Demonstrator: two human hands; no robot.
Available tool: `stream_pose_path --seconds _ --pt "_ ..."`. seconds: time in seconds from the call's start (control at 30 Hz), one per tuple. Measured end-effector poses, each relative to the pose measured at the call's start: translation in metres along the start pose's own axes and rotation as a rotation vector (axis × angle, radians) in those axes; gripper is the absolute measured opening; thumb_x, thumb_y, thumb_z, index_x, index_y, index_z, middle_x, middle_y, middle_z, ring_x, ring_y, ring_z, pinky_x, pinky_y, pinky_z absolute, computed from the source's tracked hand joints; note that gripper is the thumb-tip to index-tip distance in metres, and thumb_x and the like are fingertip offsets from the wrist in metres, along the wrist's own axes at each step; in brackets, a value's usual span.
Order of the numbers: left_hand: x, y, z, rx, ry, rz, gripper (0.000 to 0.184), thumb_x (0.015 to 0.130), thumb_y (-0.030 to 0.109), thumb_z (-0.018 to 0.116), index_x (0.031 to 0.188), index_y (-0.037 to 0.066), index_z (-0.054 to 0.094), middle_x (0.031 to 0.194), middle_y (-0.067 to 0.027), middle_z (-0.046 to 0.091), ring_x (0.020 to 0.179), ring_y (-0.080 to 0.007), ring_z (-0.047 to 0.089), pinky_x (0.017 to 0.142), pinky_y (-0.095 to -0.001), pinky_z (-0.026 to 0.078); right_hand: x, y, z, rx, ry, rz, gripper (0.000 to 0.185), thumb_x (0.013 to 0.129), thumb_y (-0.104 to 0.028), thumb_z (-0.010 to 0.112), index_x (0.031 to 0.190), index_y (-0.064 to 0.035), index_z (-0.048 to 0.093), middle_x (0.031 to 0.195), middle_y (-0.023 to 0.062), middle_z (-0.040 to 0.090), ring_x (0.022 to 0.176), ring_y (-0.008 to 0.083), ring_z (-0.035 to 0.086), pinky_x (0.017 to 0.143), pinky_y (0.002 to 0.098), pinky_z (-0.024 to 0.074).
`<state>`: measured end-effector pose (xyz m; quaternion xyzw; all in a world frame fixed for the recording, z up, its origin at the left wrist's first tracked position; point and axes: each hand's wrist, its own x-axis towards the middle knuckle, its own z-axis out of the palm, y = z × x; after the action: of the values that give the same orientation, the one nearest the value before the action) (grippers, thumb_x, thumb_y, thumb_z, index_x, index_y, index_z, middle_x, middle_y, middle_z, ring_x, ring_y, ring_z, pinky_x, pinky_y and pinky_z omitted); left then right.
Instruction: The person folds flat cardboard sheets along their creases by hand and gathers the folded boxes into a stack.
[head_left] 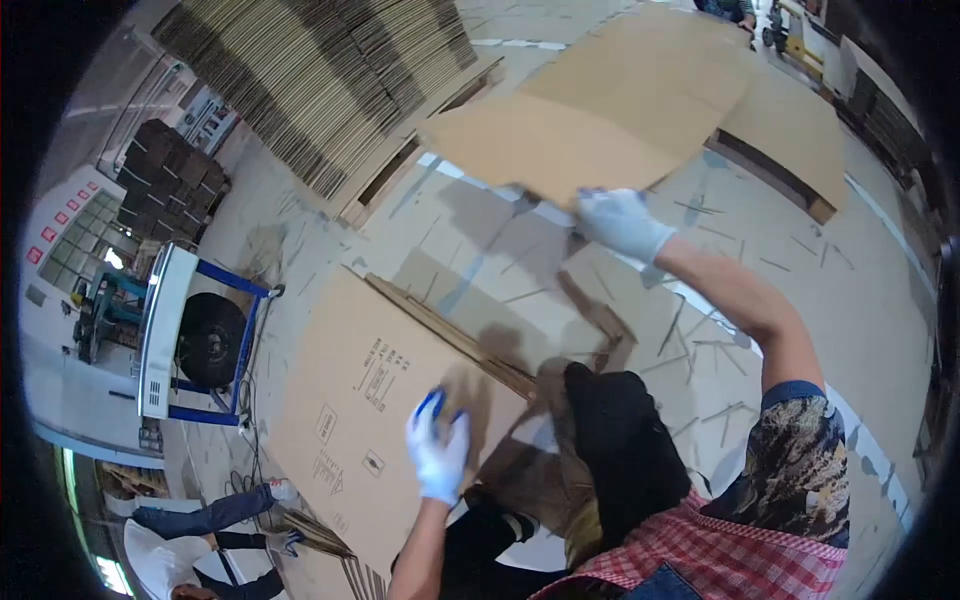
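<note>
My right hand [625,225], in a white glove, is closed on the near edge of a large flat cardboard sheet [580,140], which is raised over the floor and slightly blurred. My left hand [437,450], gloved in white with blue fingertips, has its fingers apart over a stack of printed cardboard [340,390]. Whether its fingertips touch the top sheet I cannot tell. Dark printed text and symbols show on that top sheet.
Tall bundles of cardboard [320,80] stand at the upper left. A pallet [770,170] with cardboard lies at the upper right. A blue-framed machine [210,340] is at the left. A co-worker [180,555] bends at the lower left. Cardboard strips litter the floor.
</note>
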<state>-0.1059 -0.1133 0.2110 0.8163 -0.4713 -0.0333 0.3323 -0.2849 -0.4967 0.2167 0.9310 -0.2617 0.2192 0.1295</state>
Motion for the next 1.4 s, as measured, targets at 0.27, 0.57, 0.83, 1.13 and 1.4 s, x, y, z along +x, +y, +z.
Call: stream_pose_path --seconds 0.27,0.57,0.83,1.13,1.4 --pt "0.054 0.156 0.024 -0.902 0.185 -0.306 0.043 0.087 0.020 0.057 0.122 0.000 0.043 0.115 -0.0104 0.050 0.105 -0.0217 0.049 0.088 -0.0359 0.043 -0.076 -0.140 -0.191 1.041 0.313 -0.218 0.034 0.077 -0.023 0.064 0.107 -0.0084 0.058 0.085 0.0128 0.063 0.079 0.0289 0.063 0.069 0.0339 0.0508" --pt "0.011 0.040 -0.233 -1.282 0.561 -0.052 0.022 0.079 0.006 0.061 0.101 0.005 0.061 0.097 -0.0042 0.062 0.093 -0.0180 0.059 0.082 -0.0317 0.049 -0.202 0.010 -0.016 2.741 0.256 0.968 0.089 0.072 -0.064 0.056 0.136 -0.0081 0.032 0.136 0.0155 0.039 0.123 0.0402 0.036 0.096 0.0579 0.0332" --pt "-0.150 0.042 -0.377 -0.102 0.860 -0.127 0.027 0.085 0.014 0.059 0.105 -0.005 0.060 0.107 -0.0088 0.061 0.094 -0.0180 0.060 0.084 -0.0303 0.046 -0.090 -0.100 -0.080 2.850 -0.383 0.141 0.045 0.091 -0.022 0.044 0.129 -0.0004 0.038 0.129 0.0186 0.046 0.114 0.0386 0.049 0.099 0.0512 0.0378" --pt "-0.198 -0.108 -0.192 0.692 0.259 -0.092 0.070 0.068 0.006 0.054 0.135 0.016 0.037 0.134 -0.0134 0.042 0.122 -0.0334 0.040 0.097 -0.0430 0.039 -0.095 -0.290 0.021 2.650 -1.052 0.467 0.036 0.089 -0.014 0.051 0.122 -0.0009 0.047 0.113 0.0234 0.055 0.101 0.0456 0.055 0.090 0.0484 0.0469" --pt "-0.208 -0.162 -0.069 0.741 -0.134 -0.422 0.062 0.082 0.017 0.052 0.139 0.029 0.028 0.144 -0.0095 0.026 0.126 -0.0358 0.033 0.096 -0.0530 0.035 -0.120 -0.298 0.020 2.009 -1.086 0.874 0.046 0.089 -0.019 0.053 0.128 0.0010 0.040 0.102 0.0200 0.060 0.094 0.0371 0.060 0.083 0.0445 0.0508"
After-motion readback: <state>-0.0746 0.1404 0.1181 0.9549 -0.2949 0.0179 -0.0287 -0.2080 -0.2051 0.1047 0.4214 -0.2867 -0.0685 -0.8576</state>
